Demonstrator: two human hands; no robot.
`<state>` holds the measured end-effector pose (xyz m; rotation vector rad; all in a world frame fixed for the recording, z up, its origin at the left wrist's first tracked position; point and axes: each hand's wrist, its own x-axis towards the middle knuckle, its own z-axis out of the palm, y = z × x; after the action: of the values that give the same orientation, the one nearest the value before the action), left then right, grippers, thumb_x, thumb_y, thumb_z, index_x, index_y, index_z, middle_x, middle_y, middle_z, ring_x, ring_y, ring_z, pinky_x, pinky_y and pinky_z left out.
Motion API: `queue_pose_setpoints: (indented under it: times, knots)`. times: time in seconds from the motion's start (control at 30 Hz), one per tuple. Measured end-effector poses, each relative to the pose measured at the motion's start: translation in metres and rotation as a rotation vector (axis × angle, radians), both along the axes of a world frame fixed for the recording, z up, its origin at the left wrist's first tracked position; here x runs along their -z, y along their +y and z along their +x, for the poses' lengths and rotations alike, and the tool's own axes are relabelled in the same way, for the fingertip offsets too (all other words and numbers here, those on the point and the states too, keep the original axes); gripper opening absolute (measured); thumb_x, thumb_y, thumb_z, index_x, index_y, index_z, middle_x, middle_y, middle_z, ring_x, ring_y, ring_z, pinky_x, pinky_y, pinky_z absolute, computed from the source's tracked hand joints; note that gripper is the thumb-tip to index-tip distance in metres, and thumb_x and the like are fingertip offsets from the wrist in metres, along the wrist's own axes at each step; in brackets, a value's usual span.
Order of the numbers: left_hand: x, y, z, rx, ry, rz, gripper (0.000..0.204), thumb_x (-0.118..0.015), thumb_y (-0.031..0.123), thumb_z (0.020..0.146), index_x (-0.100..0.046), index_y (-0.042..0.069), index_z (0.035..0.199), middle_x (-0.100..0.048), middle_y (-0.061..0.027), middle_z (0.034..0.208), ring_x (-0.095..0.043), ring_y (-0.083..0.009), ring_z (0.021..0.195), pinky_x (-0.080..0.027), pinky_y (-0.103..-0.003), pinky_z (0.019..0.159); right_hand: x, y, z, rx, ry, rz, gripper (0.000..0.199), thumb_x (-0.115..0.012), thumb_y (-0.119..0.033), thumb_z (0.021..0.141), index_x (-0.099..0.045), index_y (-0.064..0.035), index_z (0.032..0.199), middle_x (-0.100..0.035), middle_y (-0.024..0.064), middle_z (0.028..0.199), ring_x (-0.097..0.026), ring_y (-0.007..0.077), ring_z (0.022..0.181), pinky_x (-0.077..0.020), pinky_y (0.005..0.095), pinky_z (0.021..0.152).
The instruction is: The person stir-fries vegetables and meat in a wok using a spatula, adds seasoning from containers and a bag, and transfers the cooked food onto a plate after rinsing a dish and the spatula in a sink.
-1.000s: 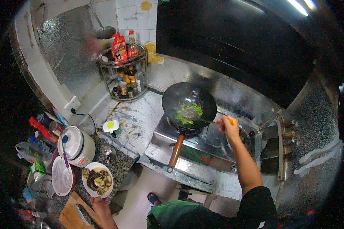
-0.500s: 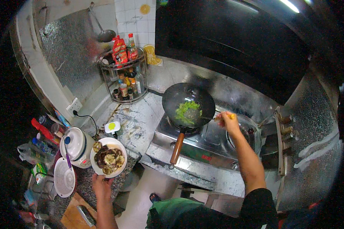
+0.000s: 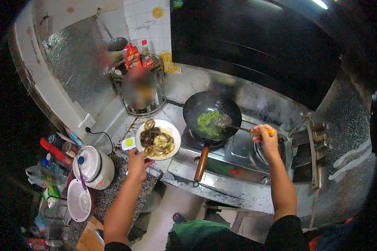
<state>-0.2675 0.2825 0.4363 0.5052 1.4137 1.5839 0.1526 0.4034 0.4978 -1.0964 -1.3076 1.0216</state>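
Observation:
My left hand (image 3: 138, 164) grips the near rim of a white plate (image 3: 176, 134), raised over the counter left of the stove. On the plate lie pale round slices (image 3: 162, 144) and dark brown pieces; their kind I cannot tell. My right hand (image 3: 264, 136) is closed around the yellow handle of a spatula (image 3: 238, 128). Its metal blade rests inside a black wok (image 3: 194, 109), against chopped green vegetables (image 3: 207, 121). The wok sits on the left burner, its wooden handle pointing toward me.
A rice cooker (image 3: 107, 167), a white colander (image 3: 77, 205) and a cutting board (image 3: 89, 238) stand at the left. Behind the plate is a bottle rack (image 3: 132, 112), partly blurred. A glass-topped burner (image 3: 280, 146) lies at the right. The range hood (image 3: 255, 54) overhangs the stove.
My left hand has lifted the plate off the left counter and carried it right and away from me, toward the wok. The spatula blade now shows plainly in the wok.

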Motion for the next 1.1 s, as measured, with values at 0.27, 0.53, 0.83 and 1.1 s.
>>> queue_pose_setpoints:
  times: [0.27,0.53,0.83,1.1]
  knots:
    - [0.003,0.162,0.083,0.096,0.417,-0.177,0.045,-0.055,0.009,0.074,-0.036,0.001,0.114,-0.053,-0.0163,0.097,-0.060,-0.0264,0.077,-0.054,-0.035,0.050,-0.028,0.009,0.045,-0.042,0.059,0.012,0.023,-0.050,-0.023,0.088,-0.059,-0.0027,0.082,-0.063,0.0065,0.079,-0.056,0.0112,0.051,-0.0449,0.0215,0.046]
    - [-0.029,0.243,0.157,0.134,1.067,-0.421,0.046,-0.056,0.021,0.073,-0.040,-0.001,0.111,-0.057,-0.0259,0.102,-0.057,-0.0385,0.094,-0.045,-0.043,0.080,-0.021,0.043,0.062,-0.142,0.023,-0.031,0.022,-0.053,-0.022,0.086,-0.060,-0.0025,0.078,-0.062,0.0046,0.076,-0.055,0.0087,0.051,-0.0431,0.0201,0.045]
    - [-0.044,0.248,0.131,0.193,0.875,-0.298,0.047,-0.060,0.018,0.069,-0.040,-0.001,0.108,-0.058,-0.0245,0.095,-0.060,-0.0367,0.085,-0.048,-0.042,0.072,-0.027,0.060,0.071,-0.225,-0.057,-0.019,0.024,-0.051,-0.022,0.087,-0.059,-0.0023,0.076,-0.062,0.0044,0.075,-0.054,0.0090,0.048,-0.0431,0.0206,0.045]
    - [-0.048,0.231,0.127,0.159,0.815,-0.164,0.045,-0.058,0.009,0.070,-0.039,0.004,0.110,-0.053,-0.0158,0.095,-0.058,-0.0266,0.078,-0.053,-0.038,0.050,-0.056,0.043,0.050,-0.329,-0.160,0.006,0.023,-0.053,-0.021,0.085,-0.060,-0.0009,0.075,-0.062,0.0042,0.076,-0.056,0.0085,0.061,-0.0474,0.0226,0.049]
